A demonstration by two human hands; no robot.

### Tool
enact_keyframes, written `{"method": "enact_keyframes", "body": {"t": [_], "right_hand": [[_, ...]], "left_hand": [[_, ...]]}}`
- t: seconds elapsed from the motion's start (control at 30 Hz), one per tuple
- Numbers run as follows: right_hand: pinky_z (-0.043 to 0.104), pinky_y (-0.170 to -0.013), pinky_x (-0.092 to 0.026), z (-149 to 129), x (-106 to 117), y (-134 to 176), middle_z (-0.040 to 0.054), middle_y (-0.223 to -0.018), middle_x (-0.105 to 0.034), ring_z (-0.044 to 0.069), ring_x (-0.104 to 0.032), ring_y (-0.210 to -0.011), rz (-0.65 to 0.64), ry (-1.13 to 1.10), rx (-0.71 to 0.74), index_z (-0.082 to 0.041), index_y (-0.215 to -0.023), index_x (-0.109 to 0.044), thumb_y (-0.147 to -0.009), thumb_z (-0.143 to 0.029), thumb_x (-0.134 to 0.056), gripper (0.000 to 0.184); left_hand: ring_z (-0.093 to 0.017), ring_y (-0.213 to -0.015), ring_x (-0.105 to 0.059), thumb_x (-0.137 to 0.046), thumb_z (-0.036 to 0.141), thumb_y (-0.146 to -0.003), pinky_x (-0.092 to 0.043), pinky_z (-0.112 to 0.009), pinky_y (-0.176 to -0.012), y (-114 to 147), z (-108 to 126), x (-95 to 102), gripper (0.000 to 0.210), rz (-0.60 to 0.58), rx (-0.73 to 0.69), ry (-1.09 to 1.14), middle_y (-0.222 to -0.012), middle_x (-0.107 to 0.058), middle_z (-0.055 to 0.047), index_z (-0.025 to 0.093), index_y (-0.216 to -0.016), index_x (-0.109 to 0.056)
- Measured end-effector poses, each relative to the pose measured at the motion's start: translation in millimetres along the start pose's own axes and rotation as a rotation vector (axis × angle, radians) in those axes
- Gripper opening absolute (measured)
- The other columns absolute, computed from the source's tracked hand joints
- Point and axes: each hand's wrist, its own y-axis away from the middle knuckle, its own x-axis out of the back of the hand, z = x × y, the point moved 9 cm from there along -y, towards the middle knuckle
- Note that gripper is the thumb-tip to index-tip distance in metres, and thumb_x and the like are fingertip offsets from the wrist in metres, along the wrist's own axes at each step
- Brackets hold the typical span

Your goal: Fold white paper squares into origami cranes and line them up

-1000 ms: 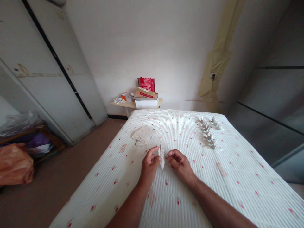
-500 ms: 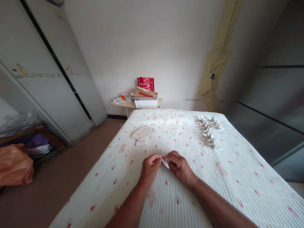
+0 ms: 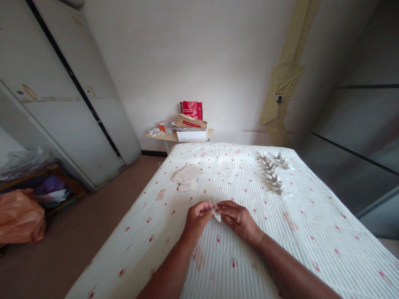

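Note:
Between my two hands is a small piece of folded printed paper [image 3: 217,215], its pale tip pointing down toward me. My left hand [image 3: 198,215] pinches its left side between thumb and fingertips. On the other side, the fingers of my right hand [image 3: 237,218] are closed on the paper, partly hiding it. A loose stack of printed paper sheets [image 3: 188,176] lies beyond my left hand. Several folded paper cranes [image 3: 272,176] stand in a cluster farther off to the right.
A bed with a ribbed white cover [image 3: 237,265] lies under everything. Past its far edge, a small shelf [image 3: 170,136] carries a white box [image 3: 192,135], a red bag [image 3: 190,109] and small white pieces. An orange plastic bag [image 3: 20,216] is on the left.
My right hand has shifted slightly and its fingers are straighter along the paper. More of the paper's lower tip shows. My left hand stays nearly still.

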Motion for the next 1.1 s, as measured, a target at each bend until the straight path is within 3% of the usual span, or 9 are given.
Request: {"method": "enact_keyframes", "body": {"t": [0.6, 0.87, 1.1], "right_hand": [[0.033, -0.080, -0.052, 2.3, 0.8, 1.8, 0.0077, -0.107, -0.064, 0.018, -0.061, -0.098, 0.030, 0.002, 0.030, -0.027, -0.108, -0.064, -0.088, -0.020, -0.046, 0.028], [0.030, -0.081, -0.051, -4.7, 2.1, -0.4, 0.0091, -0.107, -0.063, 0.018, -0.061, -0.098, 0.031, 0.084, 0.056, -0.024, -0.102, -0.065, -0.088, -0.020, -0.045, 0.025], [0.029, -0.077, -0.051, -10.8, 5.1, -2.0, 0.0082, -0.093, -0.063, 0.017, -0.061, -0.090, 0.095, 0.086, 0.069, -0.022, -0.098, -0.061, -0.087, -0.016, -0.042, 0.022]], "left_hand": [[-0.017, -0.067, -0.061, -0.065, 0.024, -0.060, -0.044, -0.026, -0.066, 1.4, -0.7, -3.9, 0.022, -0.050, 0.042, 0.054, -0.071, -0.068, -0.004, 0.013, -0.079, -0.067], [-0.015, -0.064, -0.059, -0.066, 0.020, -0.058, -0.043, -0.024, -0.063, -1.3, -2.9, -5.3, 0.024, -0.086, -0.008, 0.036, -0.069, -0.066, -0.004, 0.012, -0.081, -0.067], [-0.015, -0.067, -0.059, -0.064, 0.021, -0.061, -0.043, -0.024, -0.066, 0.8, 1.7, -8.2, 0.022, -0.115, -0.012, 0.024, -0.072, -0.066, -0.004, 0.013, -0.081, -0.068]]}}
